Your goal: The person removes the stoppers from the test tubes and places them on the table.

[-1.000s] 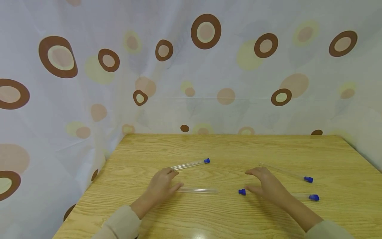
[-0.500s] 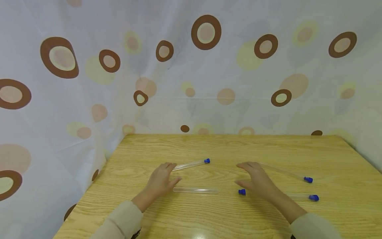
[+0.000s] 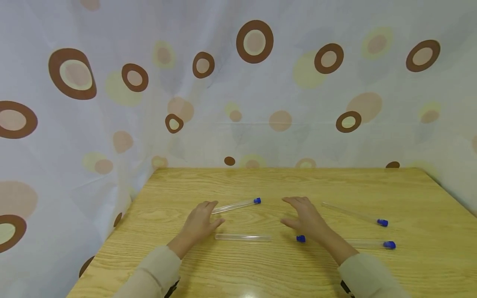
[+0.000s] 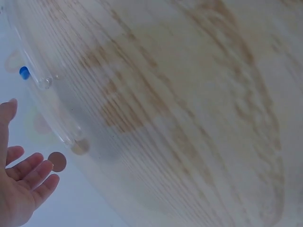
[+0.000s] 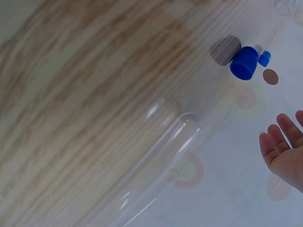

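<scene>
My left hand (image 3: 196, 223) hovers with relaxed fingers beside the round end of a clear uncapped test tube (image 3: 243, 237). Behind it lies a blue-capped test tube (image 3: 234, 206), its near end close to my fingertips. The right hand (image 3: 308, 220) is likewise relaxed and holds nothing, above and just behind a loose blue cap (image 3: 300, 239). Part of another capped tube (image 3: 367, 243) is hidden under the right wrist. The left wrist view shows two tubes beside the hand (image 4: 26, 184); in the right wrist view a blue cap (image 5: 244, 64) lies beyond a tube's rounded end (image 5: 189, 124).
A thin tube (image 3: 350, 212) with a blue cap lies slanted at the right of the wooden table (image 3: 283, 269). A curtain (image 3: 208, 91) with brown ring patterns hangs behind the table and at its left and right sides.
My right hand has moved left and slightly away from me, past the loose cap. The left hand has lifted a little off the uncapped tube's end. The tubes and cap stay put.
</scene>
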### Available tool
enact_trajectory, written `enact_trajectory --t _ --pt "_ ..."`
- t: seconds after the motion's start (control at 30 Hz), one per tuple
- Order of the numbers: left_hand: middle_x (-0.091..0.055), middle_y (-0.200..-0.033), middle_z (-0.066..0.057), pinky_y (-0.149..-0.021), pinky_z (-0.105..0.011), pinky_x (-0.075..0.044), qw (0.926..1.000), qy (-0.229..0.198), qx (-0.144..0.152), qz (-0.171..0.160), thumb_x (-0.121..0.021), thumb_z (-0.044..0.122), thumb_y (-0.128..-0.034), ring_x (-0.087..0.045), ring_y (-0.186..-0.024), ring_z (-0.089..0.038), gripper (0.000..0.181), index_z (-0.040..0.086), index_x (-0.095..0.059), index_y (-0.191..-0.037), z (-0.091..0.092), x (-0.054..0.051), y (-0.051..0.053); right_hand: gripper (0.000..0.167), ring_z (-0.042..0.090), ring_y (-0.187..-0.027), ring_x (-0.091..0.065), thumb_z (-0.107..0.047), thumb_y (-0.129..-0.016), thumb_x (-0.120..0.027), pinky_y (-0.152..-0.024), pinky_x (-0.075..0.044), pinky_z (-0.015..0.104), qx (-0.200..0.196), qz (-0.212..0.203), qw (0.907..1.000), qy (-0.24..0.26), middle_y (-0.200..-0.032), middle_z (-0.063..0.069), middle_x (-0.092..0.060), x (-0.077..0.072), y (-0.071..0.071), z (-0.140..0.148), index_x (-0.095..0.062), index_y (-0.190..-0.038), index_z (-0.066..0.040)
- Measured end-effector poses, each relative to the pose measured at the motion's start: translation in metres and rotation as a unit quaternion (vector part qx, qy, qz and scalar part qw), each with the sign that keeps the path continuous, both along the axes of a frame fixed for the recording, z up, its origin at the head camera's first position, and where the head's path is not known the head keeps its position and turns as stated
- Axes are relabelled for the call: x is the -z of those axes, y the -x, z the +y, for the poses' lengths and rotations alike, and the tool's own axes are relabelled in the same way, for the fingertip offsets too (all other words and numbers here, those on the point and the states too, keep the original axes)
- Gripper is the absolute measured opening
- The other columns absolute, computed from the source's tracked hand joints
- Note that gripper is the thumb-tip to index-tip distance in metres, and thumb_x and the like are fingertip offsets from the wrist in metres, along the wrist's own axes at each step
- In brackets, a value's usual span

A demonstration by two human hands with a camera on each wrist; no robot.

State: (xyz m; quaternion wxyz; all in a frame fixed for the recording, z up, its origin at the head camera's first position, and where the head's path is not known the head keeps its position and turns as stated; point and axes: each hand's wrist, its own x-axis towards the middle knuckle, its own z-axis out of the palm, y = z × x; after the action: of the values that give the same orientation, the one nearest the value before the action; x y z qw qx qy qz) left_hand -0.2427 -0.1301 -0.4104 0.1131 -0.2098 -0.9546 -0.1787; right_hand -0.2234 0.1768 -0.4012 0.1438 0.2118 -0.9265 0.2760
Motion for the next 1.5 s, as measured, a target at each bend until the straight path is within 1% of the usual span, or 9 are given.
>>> enact_trajectory --t 0.2,0.33,0.43,0.63,0.9,1.07,1.23,1.33,1.5 --pt "-0.056 -0.121 -0.022 -0.090 -0.046 -0.050 0.9995 -0.002 -0.010 -0.029 -0.067 0.030 -0.0854 -0.054 -0.112 -0.037 0.054 -0.004 -0.052 -0.125 0.002 0.000 0.004 0.054 0.042 -0.109 -0.051 -0.016 -0.078 -0.074 -0.090 -0.046 0.055 0.004 -0.017 0.9998 0.007 -0.119 0.024 -0.058 0.001 0.005 -0.006 -0.053 -0.123 0.006" --pt "-0.055 -0.122 -0.023 -0.091 -0.045 -0.051 0.9991 0.006 -0.015 -0.039 -0.068 0.029 -0.0852 -0.055 -0.112 -0.037 0.053 -0.004 -0.052 -0.124 0.002 0.000 0.008 0.054 0.041 -0.112 -0.049 -0.019 -0.081 -0.072 -0.092 -0.045 0.055 0.007 -0.040 0.9992 0.003 -0.123 0.024 -0.056 0.003 0.009 -0.010 -0.052 -0.125 0.005" --pt "-0.055 -0.121 -0.024 -0.091 -0.044 -0.051 0.9988 0.013 -0.018 -0.045 -0.068 0.028 -0.0849 -0.055 -0.111 -0.037 0.053 -0.005 -0.052 -0.123 0.002 0.001 0.012 0.054 0.041 -0.112 -0.048 -0.019 -0.082 -0.071 -0.093 -0.044 0.055 0.008 -0.049 0.9988 0.003 -0.124 0.024 -0.055 0.005 0.012 -0.013 -0.051 -0.126 0.005" --pt "-0.055 -0.121 -0.025 -0.091 -0.043 -0.051 0.9973 0.030 -0.024 -0.062 -0.068 0.028 -0.0848 -0.055 -0.111 -0.037 0.054 -0.005 -0.051 -0.124 0.004 0.002 0.018 0.054 0.040 -0.113 -0.048 -0.017 -0.081 -0.072 -0.094 -0.044 0.054 0.015 -0.058 0.9982 0.006 -0.125 0.023 -0.055 0.010 0.018 -0.021 -0.052 -0.125 0.005" --pt "-0.056 -0.119 -0.023 -0.089 -0.042 -0.052 0.9956 0.044 -0.033 -0.076 -0.069 0.027 -0.0842 -0.056 -0.109 -0.036 0.053 -0.005 -0.053 -0.122 0.005 0.003 0.023 0.055 0.039 -0.111 -0.050 -0.020 -0.079 -0.074 -0.093 -0.044 0.054 0.027 -0.056 0.9977 -0.026 -0.122 0.021 -0.058 0.010 0.023 -0.032 -0.053 -0.124 0.004" --pt "-0.057 -0.117 -0.023 -0.089 -0.041 -0.052 0.9945 0.045 -0.042 -0.085 -0.069 0.025 -0.0840 -0.057 -0.108 -0.035 0.051 -0.006 -0.054 -0.121 0.006 0.002 0.025 0.055 0.041 -0.111 -0.050 -0.022 -0.080 -0.074 -0.092 -0.044 0.057 0.035 -0.061 0.9969 -0.036 -0.122 0.022 -0.058 0.010 0.025 -0.034 -0.053 -0.125 0.002" --pt "-0.057 -0.117 -0.023 -0.090 -0.041 -0.052 0.9932 0.044 -0.047 -0.097 -0.069 0.023 -0.0836 -0.057 -0.109 -0.035 0.050 -0.006 -0.054 -0.121 0.007 0.001 0.027 0.055 0.041 -0.112 -0.049 -0.022 -0.080 -0.074 -0.092 -0.043 0.057 0.042 -0.063 0.9962 -0.042 -0.122 0.022 -0.058 0.014 0.029 -0.035 -0.054 -0.125 0.001" --pt "-0.057 -0.116 -0.023 -0.090 -0.041 -0.052 0.9928 0.044 -0.046 -0.102 -0.069 0.021 -0.0837 -0.057 -0.108 -0.035 0.048 -0.006 -0.054 -0.121 0.007 0.001 0.027 0.055 0.042 -0.115 -0.048 -0.020 -0.080 -0.073 -0.095 -0.042 0.056 0.040 -0.079 0.9955 -0.033 -0.124 0.023 -0.056 0.016 0.031 -0.037 -0.052 -0.126 0.002" --pt "-0.059 -0.113 -0.022 -0.089 -0.039 -0.052 0.9935 0.047 -0.036 -0.097 -0.068 0.018 -0.0836 -0.058 -0.105 -0.034 0.044 -0.007 -0.056 -0.118 0.006 0.008 0.029 0.054 0.042 -0.121 -0.045 -0.015 -0.083 -0.070 -0.100 -0.039 0.055 0.035 -0.112 0.9930 -0.017 -0.128 0.025 -0.052 0.017 0.032 -0.040 -0.050 -0.128 0.005"
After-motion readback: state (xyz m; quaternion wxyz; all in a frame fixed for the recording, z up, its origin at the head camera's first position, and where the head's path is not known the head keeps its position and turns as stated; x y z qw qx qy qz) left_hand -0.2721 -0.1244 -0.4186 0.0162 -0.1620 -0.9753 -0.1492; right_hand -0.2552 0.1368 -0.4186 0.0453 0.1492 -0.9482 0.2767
